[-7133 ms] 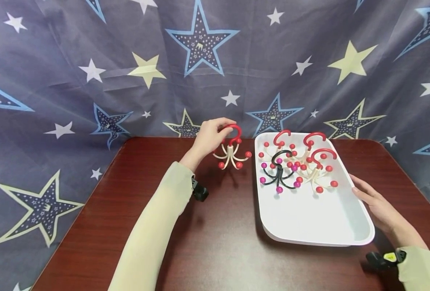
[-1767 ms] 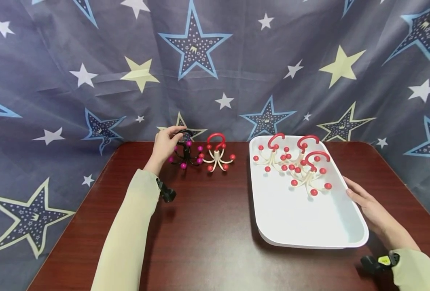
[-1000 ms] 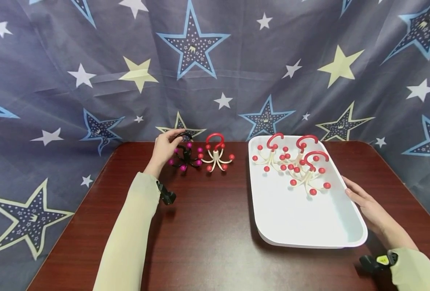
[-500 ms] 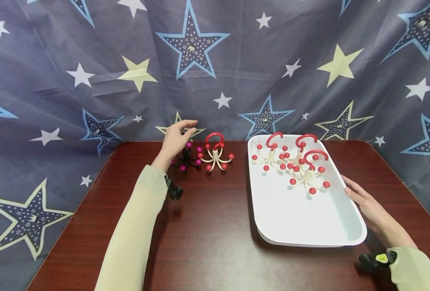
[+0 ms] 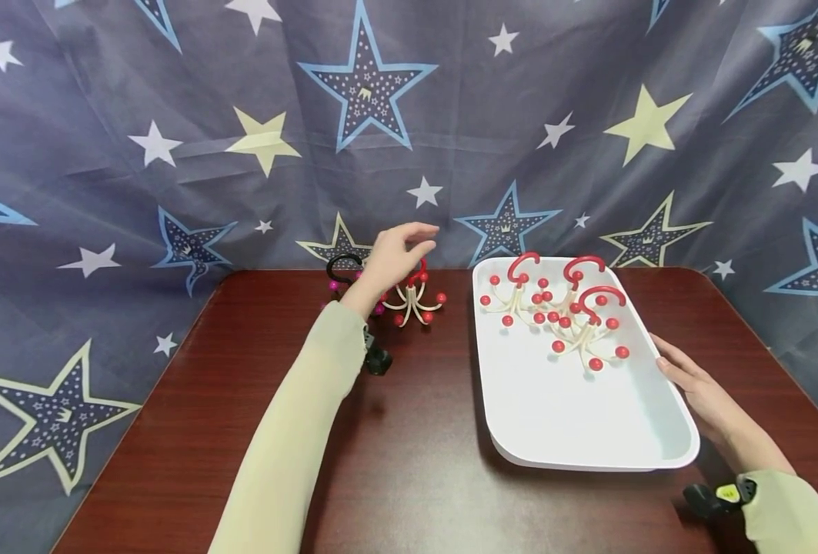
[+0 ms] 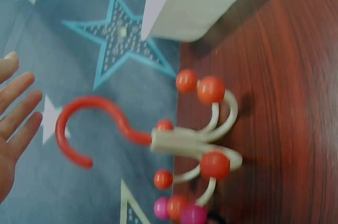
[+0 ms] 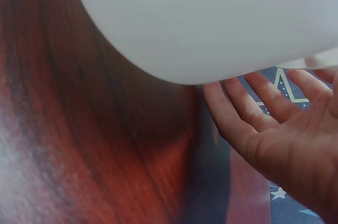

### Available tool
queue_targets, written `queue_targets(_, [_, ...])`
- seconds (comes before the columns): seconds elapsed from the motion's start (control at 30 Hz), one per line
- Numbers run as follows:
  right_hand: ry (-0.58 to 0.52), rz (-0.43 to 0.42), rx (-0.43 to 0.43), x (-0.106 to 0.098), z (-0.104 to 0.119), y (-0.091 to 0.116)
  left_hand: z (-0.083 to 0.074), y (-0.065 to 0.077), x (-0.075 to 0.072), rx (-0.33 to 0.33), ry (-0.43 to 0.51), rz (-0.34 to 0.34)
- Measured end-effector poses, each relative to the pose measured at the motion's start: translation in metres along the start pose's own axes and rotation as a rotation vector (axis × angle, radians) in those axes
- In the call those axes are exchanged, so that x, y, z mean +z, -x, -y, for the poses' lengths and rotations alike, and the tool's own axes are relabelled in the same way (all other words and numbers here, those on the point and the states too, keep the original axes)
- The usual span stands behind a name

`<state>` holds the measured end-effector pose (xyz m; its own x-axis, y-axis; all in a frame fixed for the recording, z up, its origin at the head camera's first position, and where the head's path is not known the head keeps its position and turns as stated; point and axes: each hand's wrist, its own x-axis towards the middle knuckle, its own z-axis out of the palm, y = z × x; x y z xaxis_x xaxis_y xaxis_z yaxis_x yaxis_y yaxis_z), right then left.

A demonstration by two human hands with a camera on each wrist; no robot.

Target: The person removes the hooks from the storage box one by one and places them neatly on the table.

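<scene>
My left hand [image 5: 391,258] hangs in the air with nothing in it, fingers spread loosely. Just below it, a cream, several-armed hanger with a red hook top and red ball tips [image 6: 185,142] stands on the table. A black one with magenta balls [image 5: 342,263] stands to its left, partly hidden by my wrist. My right hand [image 5: 692,392] holds the white tub [image 5: 589,423] by its right side, the thumb at the rim and the fingers reaching under it. Several more cream and red hangers [image 5: 587,338] stand in the tub's far half.
The brown wooden table [image 5: 409,462] stretches under everything. Behind its back edge hangs a dark blue star-printed cloth [image 5: 450,115]. The tub's high walls take up the right side of the table.
A cream hanger, then the black one, went from the tub side to the table's back left. My left hand has let go of the black hanger and moved right, above the cream one.
</scene>
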<state>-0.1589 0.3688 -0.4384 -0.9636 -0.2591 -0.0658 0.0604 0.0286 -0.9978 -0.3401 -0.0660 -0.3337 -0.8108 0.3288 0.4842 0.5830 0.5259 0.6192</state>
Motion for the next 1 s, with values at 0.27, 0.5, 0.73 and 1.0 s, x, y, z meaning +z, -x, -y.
queue_targets(0.27, [-0.008,0.014,-0.024,0.000,0.002,0.001,-0.019,-0.007,0.033,-0.019,0.024,0.091])
queue_targets(0.5, [-0.010,0.017,-0.022,0.000,0.002,0.001,-0.029,-0.009,0.058,-0.055,0.029,0.129])
queue_targets(0.73, [-0.013,0.016,-0.022,0.000,0.002,0.001,-0.033,-0.009,0.079,-0.061,0.052,0.186])
queue_targets(1.0, [-0.010,0.005,-0.006,0.000,0.002,0.002,-0.038,-0.008,0.105,-0.134,0.094,0.206])
